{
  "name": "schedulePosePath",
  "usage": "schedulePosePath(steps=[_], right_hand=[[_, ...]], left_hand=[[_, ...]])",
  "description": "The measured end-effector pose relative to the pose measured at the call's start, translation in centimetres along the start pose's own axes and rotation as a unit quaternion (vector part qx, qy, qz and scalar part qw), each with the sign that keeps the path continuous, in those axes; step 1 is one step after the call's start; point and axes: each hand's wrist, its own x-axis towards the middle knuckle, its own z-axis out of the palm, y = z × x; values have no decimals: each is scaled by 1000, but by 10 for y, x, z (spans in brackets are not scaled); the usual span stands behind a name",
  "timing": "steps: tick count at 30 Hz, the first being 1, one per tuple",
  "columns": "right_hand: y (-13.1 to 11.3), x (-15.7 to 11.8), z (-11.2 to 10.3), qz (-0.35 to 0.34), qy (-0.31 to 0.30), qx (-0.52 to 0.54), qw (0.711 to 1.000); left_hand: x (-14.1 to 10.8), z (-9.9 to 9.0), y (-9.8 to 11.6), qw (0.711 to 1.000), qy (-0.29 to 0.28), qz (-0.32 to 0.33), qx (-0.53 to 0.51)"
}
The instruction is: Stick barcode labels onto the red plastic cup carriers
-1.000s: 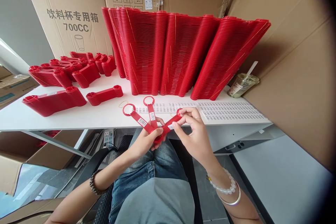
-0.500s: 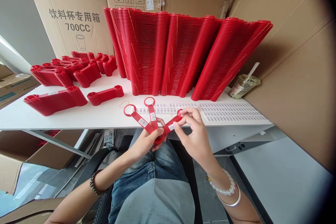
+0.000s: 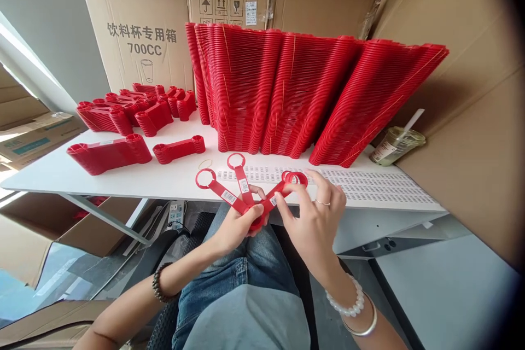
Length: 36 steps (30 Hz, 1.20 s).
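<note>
My left hand [image 3: 241,221] is closed around the lower ends of several flat red plastic strips with ring-shaped ends, fanned out above my lap at the table edge. One barcoded strip [image 3: 223,192] points up to the left, and another barcoded strip [image 3: 243,178] stands nearly upright. The rest of the strips [image 3: 271,196] lean to the right, their rings [image 3: 296,178] slightly spread apart. My right hand [image 3: 314,213] has its thumb and index finger on these right-hand strips, by a white label partly hidden by the thumb. Its other fingers are raised.
Tall stacks of red strips [image 3: 283,93] rise at the back of the white table [image 3: 45,175]. Smaller bundles [image 3: 110,154] lie at left. Barcode sticker sheets [image 3: 369,188] lie along the front edge. A drink cup [image 3: 396,146] leans at right, near cardboard walls [image 3: 459,93].
The rings of the right-hand strips now show slightly fanned apart. My right hand's fingers have lifted and spread from the ring end. The camera view has shifted a little.
</note>
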Motion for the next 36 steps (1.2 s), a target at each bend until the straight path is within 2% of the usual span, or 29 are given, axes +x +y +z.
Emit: schedulePosePath(steps=[2, 4, 6, 10, 14, 17, 20, 24, 27, 29, 31, 33, 35, 36], right_hand=[[5, 2, 2, 34, 8, 18, 999], [10, 3, 5, 52, 9, 83, 995], [11, 3, 7, 53, -10, 154, 987], [8, -2, 10, 77, -34, 214, 973], [7, -7, 18, 146, -18, 319, 936], [6, -9, 26, 188, -5, 365, 912], [1, -11, 32, 221, -16, 399, 890], [-5, -13, 34, 268, -71, 498, 821], [-7, -13, 33, 299, -99, 559, 767], [-6, -12, 31, 287, -119, 584, 750], [-6, -11, 28, 240, -142, 581, 764], [-6, -11, 26, 180, -140, 549, 804], [-5, -11, 25, 145, -111, 517, 837], [-5, -11, 25, 143, -91, 507, 845]], left_hand=[[0, 0, 1, 1000, 2, 12, -3], [0, 0, 1, 1000, 0, 16, -3], [0, 1, 2, 1000, 0, 11, -1], [0, -1, 1, 999, 5, 0, 40], [-3, -1, 2, 993, -48, -34, 100], [-6, 1, 6, 982, -98, -21, 162], [-7, 3, 9, 951, -156, -13, 265], [-8, 2, 5, 900, -241, -43, 362], [-10, 3, -1, 873, -224, -63, 428], [-13, 4, -5, 845, -191, -83, 492], [-15, 5, -7, 810, -159, -96, 557], [-16, 6, -7, 784, -135, -102, 598], [-15, 5, -4, 776, -118, -95, 613], [-14, 5, -2, 781, -115, -88, 608]])
